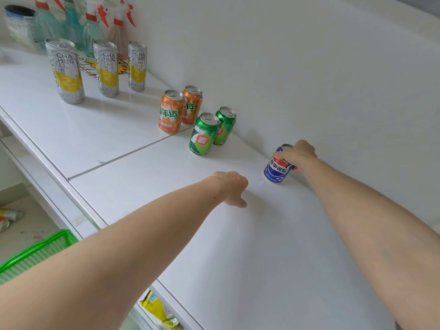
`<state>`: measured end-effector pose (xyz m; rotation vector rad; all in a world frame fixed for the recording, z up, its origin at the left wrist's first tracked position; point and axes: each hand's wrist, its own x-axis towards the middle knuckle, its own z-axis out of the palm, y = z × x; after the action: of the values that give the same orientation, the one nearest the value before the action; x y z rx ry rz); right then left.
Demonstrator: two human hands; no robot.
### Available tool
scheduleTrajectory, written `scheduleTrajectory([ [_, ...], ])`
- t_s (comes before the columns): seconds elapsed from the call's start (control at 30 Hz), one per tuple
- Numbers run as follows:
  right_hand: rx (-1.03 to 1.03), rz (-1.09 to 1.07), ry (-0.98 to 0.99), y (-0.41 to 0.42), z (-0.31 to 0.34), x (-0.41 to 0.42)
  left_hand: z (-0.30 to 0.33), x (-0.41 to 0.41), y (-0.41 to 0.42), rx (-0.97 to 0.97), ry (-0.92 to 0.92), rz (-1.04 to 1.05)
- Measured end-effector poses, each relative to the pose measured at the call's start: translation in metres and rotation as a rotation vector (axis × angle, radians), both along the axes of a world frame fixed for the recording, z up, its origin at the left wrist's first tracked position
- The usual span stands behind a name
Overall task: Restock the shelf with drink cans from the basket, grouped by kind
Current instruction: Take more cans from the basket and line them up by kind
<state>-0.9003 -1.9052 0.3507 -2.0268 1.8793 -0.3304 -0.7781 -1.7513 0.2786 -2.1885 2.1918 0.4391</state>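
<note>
My right hand [300, 154] grips a blue cola can [277, 170] from above and behind; the can stands on the white shelf [250, 234] close to the back wall. My left hand [232, 188] rests on the shelf with fingers curled and nothing in it, left of the blue can. Two green cans [203, 134] stand in a pair further left, then two orange cans [171, 111]. Three tall silver-and-yellow cans [65, 70] stand in a row at the far left. A green basket [35, 253] shows below the shelf edge at lower left.
Spray bottles [91, 27] and a dark-lidded tub [20, 20] stand at the back left behind the tall cans. Loose cans [9, 216] lie on the floor at the left edge. A yellow packet [156, 308] sits on the shelf below.
</note>
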Motion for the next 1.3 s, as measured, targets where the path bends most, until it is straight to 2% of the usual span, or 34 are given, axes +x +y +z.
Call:
scheduleTrajectory([
  [0.67,0.078,-0.048,-0.042,0.003,-0.004,-0.003,-0.003,-0.005,0.009,0.044,0.007,-0.018],
  [0.8,-0.062,-0.100,-0.110,0.015,-0.006,-0.002,0.007,0.010,0.021,0.025,0.014,-0.015],
  [0.97,-0.276,-0.041,-0.149,0.055,-0.001,0.007,0.028,0.038,0.050,-0.010,0.025,-0.015],
  [1.3,-0.354,0.061,-0.260,0.208,-0.017,0.096,0.045,0.146,0.177,-0.085,0.014,0.012],
])
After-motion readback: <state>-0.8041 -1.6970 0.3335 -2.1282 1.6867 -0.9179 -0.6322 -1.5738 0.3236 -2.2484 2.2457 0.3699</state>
